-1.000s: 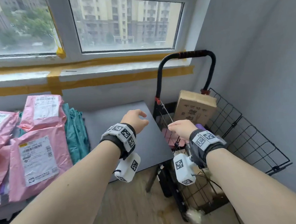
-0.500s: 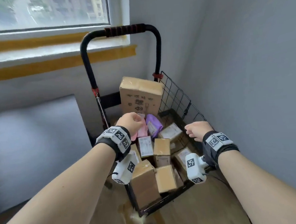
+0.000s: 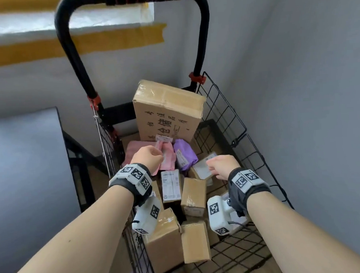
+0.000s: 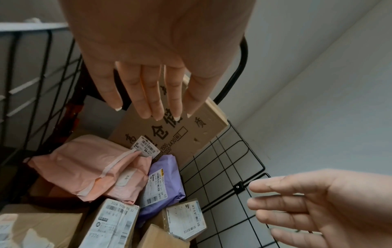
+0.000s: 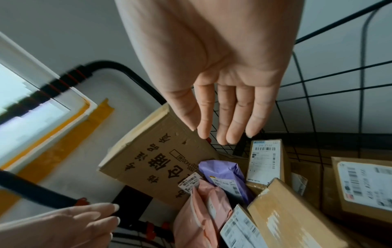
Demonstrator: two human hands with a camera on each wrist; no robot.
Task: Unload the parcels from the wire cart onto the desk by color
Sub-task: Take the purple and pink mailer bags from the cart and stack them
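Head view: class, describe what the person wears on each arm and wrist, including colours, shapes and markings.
Both forearms are bare, with no sleeves. Each wrist has a dark band carrying pale grey plates printed with black square markers. Under each wrist hangs a white boxy camera with the same markers. Neither left hand nor right hand wears gloves.

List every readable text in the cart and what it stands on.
"332A Y326 09 33": label on a small box.
"235-71-02": label on a box.
"X430" and large Chinese characters: big box.
Pink bag and purple bag labels: too small to read.
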